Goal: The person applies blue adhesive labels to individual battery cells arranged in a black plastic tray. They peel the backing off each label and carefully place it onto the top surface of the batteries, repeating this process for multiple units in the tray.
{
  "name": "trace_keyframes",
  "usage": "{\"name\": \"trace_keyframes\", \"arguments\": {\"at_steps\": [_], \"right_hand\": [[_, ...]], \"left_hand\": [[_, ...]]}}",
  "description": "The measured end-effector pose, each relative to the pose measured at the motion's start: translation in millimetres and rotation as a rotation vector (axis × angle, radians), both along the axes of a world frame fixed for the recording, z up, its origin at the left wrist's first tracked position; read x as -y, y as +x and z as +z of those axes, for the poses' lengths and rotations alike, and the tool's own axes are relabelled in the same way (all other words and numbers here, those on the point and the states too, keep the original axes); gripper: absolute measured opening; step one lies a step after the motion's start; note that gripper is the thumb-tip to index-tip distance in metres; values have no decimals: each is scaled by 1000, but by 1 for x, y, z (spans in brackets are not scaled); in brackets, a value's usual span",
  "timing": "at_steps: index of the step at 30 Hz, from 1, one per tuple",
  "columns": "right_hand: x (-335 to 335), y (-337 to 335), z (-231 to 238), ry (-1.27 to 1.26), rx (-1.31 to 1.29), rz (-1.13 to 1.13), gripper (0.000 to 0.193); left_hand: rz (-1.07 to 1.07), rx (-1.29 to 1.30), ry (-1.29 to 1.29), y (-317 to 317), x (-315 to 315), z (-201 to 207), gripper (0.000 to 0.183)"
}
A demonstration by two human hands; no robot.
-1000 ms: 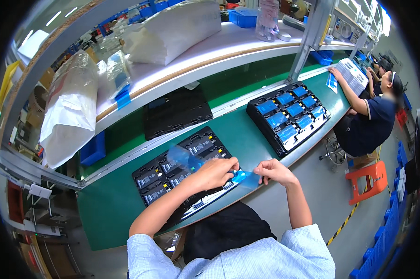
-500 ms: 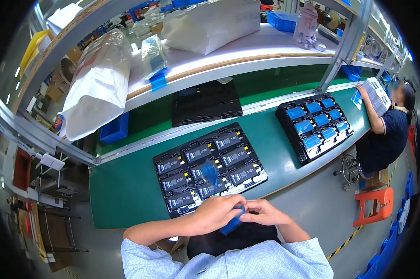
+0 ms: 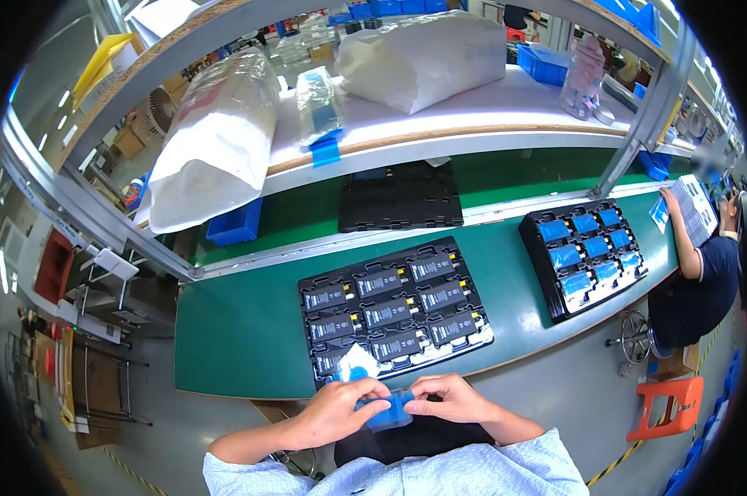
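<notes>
At the near edge of the bench, my left hand [image 3: 340,411] and my right hand [image 3: 456,400] face each other in front of my body. Between them is blue plastic film [image 3: 390,412], pinched by the fingers of both hands. A glossy whitish piece [image 3: 357,360] with some blue on it shows just beyond my left fingers, over the tray's near corner; what it is cannot be made out. Just past my hands lies a black tray [image 3: 314,307] holding several flat black battery packs [image 3: 388,312] with white print and yellow tabs.
Stacked black trays [image 3: 536,263] with blue-covered pieces stand to the right on the green bench [image 3: 233,331]. Behind are an empty black tray [image 3: 400,198], a blue bin [image 3: 234,223] and a shelf [image 3: 439,132] with white bags. A co-worker [image 3: 704,277] sits at right near an orange stool [image 3: 669,407].
My view has shifted, so the bench appears lower and farther right. My hands have moved apart, and the blue film shows spread between them. The translucent blue strip over the tray's middle is gone.
</notes>
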State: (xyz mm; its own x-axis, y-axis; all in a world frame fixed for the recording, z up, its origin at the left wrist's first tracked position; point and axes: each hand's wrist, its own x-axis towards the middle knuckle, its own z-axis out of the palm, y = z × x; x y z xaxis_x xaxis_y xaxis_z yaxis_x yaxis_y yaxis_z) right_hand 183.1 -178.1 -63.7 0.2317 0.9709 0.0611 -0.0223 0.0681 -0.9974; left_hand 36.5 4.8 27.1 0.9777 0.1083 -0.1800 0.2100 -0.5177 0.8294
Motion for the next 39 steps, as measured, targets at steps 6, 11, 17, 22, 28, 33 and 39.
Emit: {"name": "trace_keyframes", "arguments": {"at_steps": [6, 11, 17, 22, 28, 33, 39], "right_hand": [[-4, 18, 3, -115, 70, 8, 19], [1, 94, 2, -169, 23, -351, 17], [-34, 135, -16, -241, 155, -580, 22], [-29, 124, -31, -199, 263, -663, 19], [-9, 135, -23, -263, 4, -613, 21], [-21, 170, -1, -254, -1, -633, 22], [-64, 192, 0, -385, 55, -461, 21]], "left_hand": [[100, 61, 328, -16, -3, -12, 24], [342, -238, 877, -54, -28, 14, 45], [421, -350, 731, -28, -77, -39, 49], [433, -293, 720, -18, -88, -82, 50], [289, -318, 851, -5, -84, -64, 38], [132, -103, 866, 49, -85, -29, 21], [-165, 64, 693, 150, -58, -58, 24]]}}
